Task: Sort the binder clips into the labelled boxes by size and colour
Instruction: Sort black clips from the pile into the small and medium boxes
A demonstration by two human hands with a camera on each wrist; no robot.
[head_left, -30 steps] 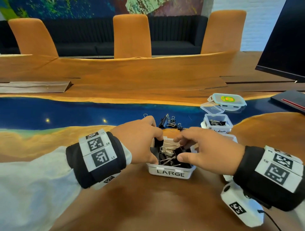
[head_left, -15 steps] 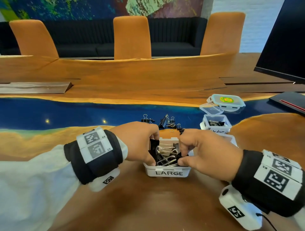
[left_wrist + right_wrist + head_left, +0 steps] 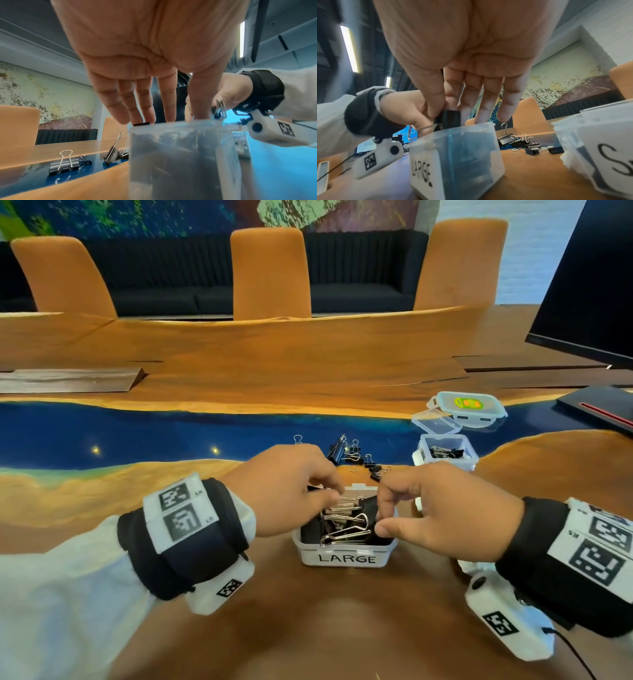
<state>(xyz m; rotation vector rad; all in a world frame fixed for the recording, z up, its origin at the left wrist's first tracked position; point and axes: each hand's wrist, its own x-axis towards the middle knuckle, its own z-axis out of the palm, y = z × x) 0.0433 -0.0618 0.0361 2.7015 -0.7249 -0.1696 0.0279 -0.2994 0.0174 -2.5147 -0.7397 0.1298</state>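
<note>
Centrally, a small translucent plastic box labelled LARGE (image 3: 344,558) is seen on the wood-and-blue-resin table (image 3: 308,628), and every place below is given relative to it. Its open top is filled with large black binder clips with silver wire handles (image 3: 346,525), some handles rising to the rim. Bare wood is seen on its near side; just beside its right wall a second translucent box with a partly visible label (image 3: 599,155) is placed, so the room there is narrow. Behind its far rim a loose cluster of black binder clips (image 3: 356,457) is spread over the wood and resin, and further back to the right an open clear box holding smaller black clips (image 3: 445,451) is set, with a closed lidded container bearing a yellow sticker (image 3: 467,407) behind that.

The left hand (image 3: 284,487) is held over the box's left rim, its fingers curled down into the box; whether a clip or handle is gripped by them cannot be told. The right hand (image 3: 442,515) is held over the right rim, and one black clip (image 3: 451,119) is pinched between its thumb and forefinger just above the rim, the other fingers (image 3: 488,102) pointing down close together toward the rim.
</note>
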